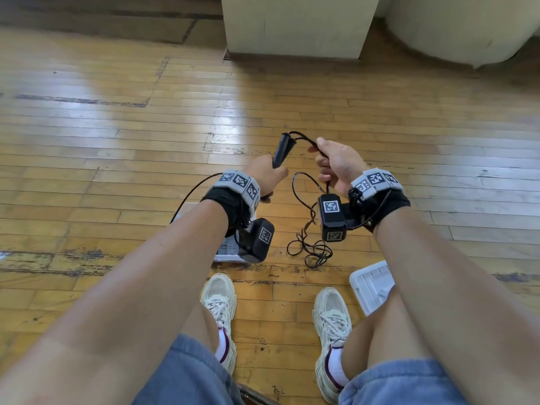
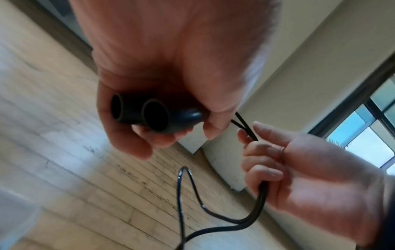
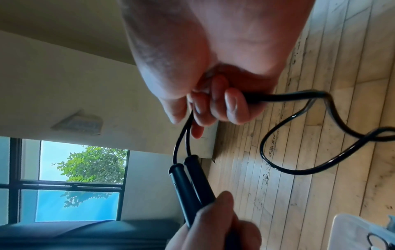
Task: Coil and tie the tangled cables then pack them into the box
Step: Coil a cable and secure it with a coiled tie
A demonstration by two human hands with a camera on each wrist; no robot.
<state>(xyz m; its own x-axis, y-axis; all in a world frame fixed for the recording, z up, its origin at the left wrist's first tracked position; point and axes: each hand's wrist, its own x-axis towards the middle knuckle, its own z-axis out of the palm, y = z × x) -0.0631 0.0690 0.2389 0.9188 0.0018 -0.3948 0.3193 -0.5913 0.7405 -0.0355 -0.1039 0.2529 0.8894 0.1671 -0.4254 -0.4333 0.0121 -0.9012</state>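
Knees and white sneakers [image 1: 219,305] at 6 o'clock, seated over wood floor [image 1: 117,147]; left hand [image 1: 267,173] wrapped around two black cylindrical handles [image 1: 281,149] held side by side, pointing to 12; right hand [image 1: 336,165] fisted on doubled black cable [image 1: 305,217] just at 3 o'clock of handles; slack hangs down to tangled heap on floor at centre; white box [image 1: 371,285] at 4 o'clock, second white box [image 1: 226,247] under left wrist.

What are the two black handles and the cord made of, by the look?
Handles: probably matte hard plastic or rubber; dull, rigid tubes with hollow ends in the left wrist view. Cord: likely glossy PVC-type jacket; it shows sharp highlights and bends in smooth loops. Neither is certain.
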